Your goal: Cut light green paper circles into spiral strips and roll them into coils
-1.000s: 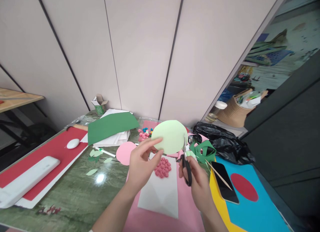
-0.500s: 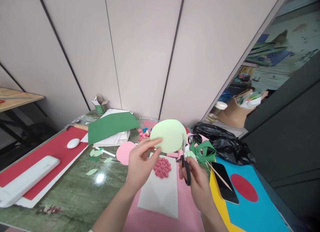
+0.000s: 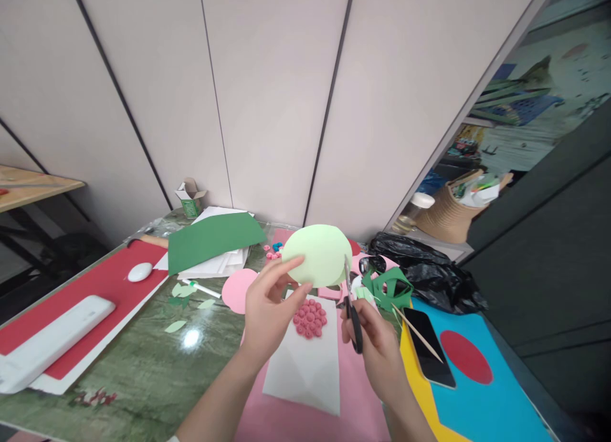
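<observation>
A pale green paper disc (image 3: pixel 317 252) is pinched at its lower left edge between the thumb and fingers of my left hand (image 3: pixel 272 302). My right hand (image 3: pixel 375 340) grips black-handled scissors (image 3: pixel 354 324), whose blades point up at the disc's right edge. Beneath both hands lies a white sheet (image 3: pixel 305 375) bearing a round cluster of pink rolled paper pieces (image 3: pixel 310 318). The sheet rests on pink paper (image 3: pixel 363 410). Left of my left hand is a pink paper circle (image 3: pixel 237 291).
Green paper scraps (image 3: pixel 389 288) and a black plastic bag (image 3: pixel 429 273) lie at the right. A phone (image 3: pixel 428 346) with a wooden stick (image 3: pixel 420 334) sits on blue and yellow paper. Cut pale leaves (image 3: pixel 175 327), green paper (image 3: pixel 214 241) and a white mouse (image 3: pixel 140 272) are at the left.
The pale green disc has shifted slightly left and up with my left hand. The scissors have moved a little left along with it, their blades still at its right edge.
</observation>
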A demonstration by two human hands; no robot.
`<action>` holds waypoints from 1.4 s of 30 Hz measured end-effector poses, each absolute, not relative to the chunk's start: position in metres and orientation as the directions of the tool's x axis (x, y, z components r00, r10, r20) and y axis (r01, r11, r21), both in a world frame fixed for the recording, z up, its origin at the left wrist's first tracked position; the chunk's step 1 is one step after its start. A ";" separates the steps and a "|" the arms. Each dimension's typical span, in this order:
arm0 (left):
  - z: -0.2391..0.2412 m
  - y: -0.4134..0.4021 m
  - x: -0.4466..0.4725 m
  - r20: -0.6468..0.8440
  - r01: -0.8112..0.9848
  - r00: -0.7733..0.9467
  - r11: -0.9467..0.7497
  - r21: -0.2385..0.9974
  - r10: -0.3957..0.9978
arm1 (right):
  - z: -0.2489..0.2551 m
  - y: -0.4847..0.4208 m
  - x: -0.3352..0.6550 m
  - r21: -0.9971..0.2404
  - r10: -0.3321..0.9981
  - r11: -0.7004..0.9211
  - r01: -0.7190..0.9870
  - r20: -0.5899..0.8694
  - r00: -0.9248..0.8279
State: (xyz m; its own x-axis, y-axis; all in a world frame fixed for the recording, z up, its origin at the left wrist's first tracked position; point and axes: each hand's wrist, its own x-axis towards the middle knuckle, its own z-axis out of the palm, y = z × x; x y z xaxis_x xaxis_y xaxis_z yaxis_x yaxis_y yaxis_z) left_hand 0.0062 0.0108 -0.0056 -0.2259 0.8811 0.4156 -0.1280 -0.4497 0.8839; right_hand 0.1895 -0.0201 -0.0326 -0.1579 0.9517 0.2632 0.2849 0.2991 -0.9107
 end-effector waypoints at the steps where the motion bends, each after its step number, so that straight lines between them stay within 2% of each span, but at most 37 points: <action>1: -0.005 0.011 0.007 0.404 -0.133 -0.232 -0.441 0.888 0.885 | -0.032 -0.021 0.189 -0.915 0.953 0.294 0.277 0.259 -0.158; 12: -0.003 0.009 0.009 0.414 -0.089 -0.158 -0.431 0.898 0.896 | -0.028 -0.020 0.187 -0.932 0.964 0.263 0.250 0.242 -0.113; 42: -0.005 0.009 0.004 0.432 0.002 -0.184 -0.439 0.898 0.883 | -0.032 -0.020 0.189 -0.902 0.949 0.310 0.300 0.277 -0.148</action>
State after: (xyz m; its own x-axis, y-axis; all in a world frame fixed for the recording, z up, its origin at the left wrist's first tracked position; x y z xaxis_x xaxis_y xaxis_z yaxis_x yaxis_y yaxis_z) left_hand 0.0042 0.0091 -0.0051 -0.1835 0.8829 0.4323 0.0024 -0.4393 0.8983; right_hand 0.1891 -0.0197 -0.0318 -0.1477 0.9494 0.2771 0.3003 0.3101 -0.9021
